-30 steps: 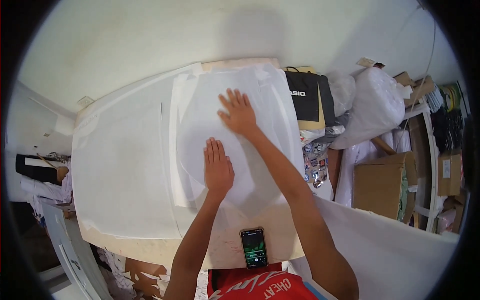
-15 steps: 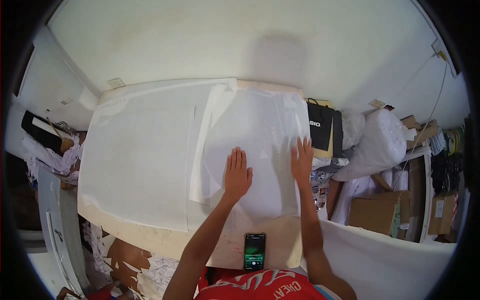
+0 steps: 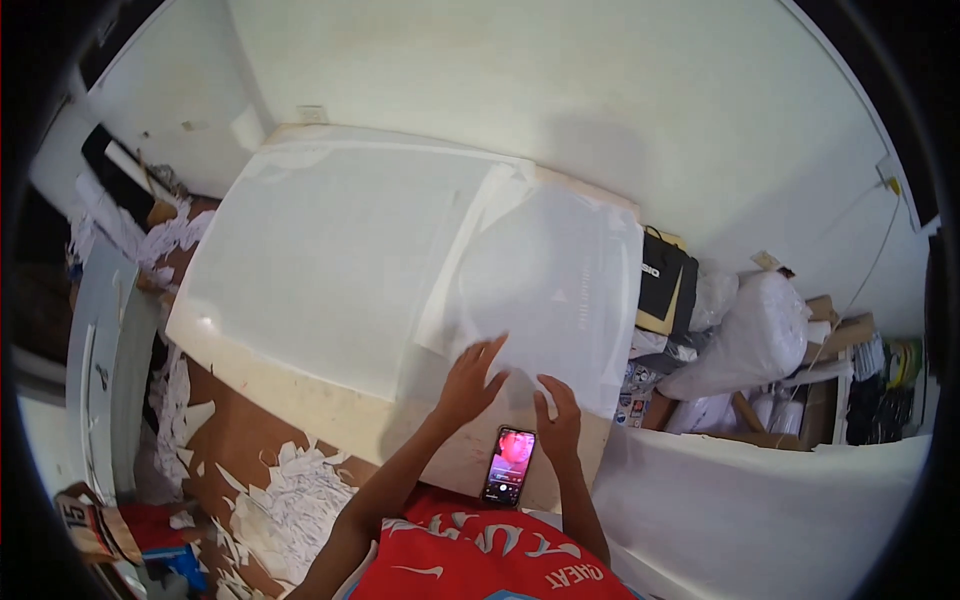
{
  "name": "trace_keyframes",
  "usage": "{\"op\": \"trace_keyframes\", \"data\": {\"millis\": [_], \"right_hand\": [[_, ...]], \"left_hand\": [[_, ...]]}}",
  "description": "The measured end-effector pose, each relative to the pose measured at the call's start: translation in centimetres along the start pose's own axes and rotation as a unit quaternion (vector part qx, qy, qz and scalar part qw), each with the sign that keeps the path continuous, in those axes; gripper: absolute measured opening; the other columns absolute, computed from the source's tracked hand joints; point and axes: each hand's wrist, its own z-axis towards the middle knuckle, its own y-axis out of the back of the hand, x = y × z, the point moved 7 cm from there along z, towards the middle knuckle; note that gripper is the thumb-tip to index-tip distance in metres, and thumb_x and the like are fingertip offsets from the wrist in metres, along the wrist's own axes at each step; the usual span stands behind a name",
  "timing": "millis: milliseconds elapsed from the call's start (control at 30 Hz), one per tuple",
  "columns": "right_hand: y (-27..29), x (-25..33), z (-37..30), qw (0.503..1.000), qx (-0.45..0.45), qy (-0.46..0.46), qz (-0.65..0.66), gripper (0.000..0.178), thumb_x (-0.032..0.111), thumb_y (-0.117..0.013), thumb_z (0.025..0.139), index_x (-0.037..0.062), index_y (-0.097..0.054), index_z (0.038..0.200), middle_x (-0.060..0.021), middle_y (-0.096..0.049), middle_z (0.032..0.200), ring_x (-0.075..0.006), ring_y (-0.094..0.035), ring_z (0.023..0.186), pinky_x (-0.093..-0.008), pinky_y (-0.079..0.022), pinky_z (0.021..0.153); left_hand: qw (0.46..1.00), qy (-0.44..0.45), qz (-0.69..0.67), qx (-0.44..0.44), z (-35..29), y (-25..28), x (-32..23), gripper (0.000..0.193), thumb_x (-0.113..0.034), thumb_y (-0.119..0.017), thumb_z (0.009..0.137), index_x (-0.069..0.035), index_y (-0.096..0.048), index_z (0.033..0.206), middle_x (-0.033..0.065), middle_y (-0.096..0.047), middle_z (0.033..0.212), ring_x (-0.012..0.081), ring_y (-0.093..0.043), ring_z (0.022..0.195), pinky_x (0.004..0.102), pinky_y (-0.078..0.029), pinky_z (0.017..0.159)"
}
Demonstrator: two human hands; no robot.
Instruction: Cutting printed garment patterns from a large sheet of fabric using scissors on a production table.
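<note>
Left hand [image 3: 467, 387]: fingertips blurred; contact with white sheet [image 3: 520, 270] cannot be told.
Right hand [image 3: 558, 418]: contact below it unclear.
Phone [image 3: 509, 462]: below the fingers; screen text too small to read.
Red shirt [image 3: 480, 560]: below the fingers; cut off by lower edge.
Yellow board [image 3: 675, 241]: right of the fingers; partly hidden by black bag [image 3: 660, 285].

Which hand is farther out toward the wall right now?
The left hand: its fingertips are over the white sheet, closer to the wall than those of the right hand, whose fingers are bent.
</note>
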Motion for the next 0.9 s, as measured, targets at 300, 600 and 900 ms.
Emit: {"op": "trace_keyframes", "data": {"millis": [300,600,900], "right_hand": [[-15.4,16.2,-5.2,0.961,0.217,0.163,0.042,0.021,0.01,-0.061,0.09,0.0018,-0.065,0.108,-0.0145,-0.068,0.103,-0.0287,-0.064,0.1,-0.0358,-0.048,0.089],[-39.5,28.4,-23.1,0.769,0.621,0.153,0.003,0.043,0.031,-0.056,0.094,0.0012,-0.056,0.125,-0.0191,-0.063,0.116,-0.034,-0.059,0.109,-0.0399,-0.046,0.093],[-57.8,35.0,-33.1,0.513,0.784,0.287,-0.201,0.059,0.049,-0.046,0.094,0.0039,-0.049,0.133,-0.0223,-0.055,0.128,-0.0361,-0.054,0.117,-0.0418,-0.042,0.1]], "left_hand": [[0.868,0.322,-0.234,-0.296,-31.4,17.4,16.1,0.023,-0.02,-0.064,0.092,-0.003,-0.059,0.106,0.005,-0.058,0.066,0.019,-0.057,0.055,0.0292,-0.046,0.055],[0.698,0.696,-0.161,-0.053,-66.7,13.5,37.1,0.068,-0.066,-0.05,0.085,-0.012,-0.054,0.125,0.0227,-0.057,0.124,0.0407,-0.061,0.104,0.0469,-0.047,0.091],[0.729,0.662,-0.146,-0.097,-78.6,15.7,48.1,0.074,-0.066,-0.051,0.084,-0.006,-0.053,0.127,0.0248,-0.061,0.115,0.0407,-0.062,0.102,0.0467,-0.047,0.09]]}}
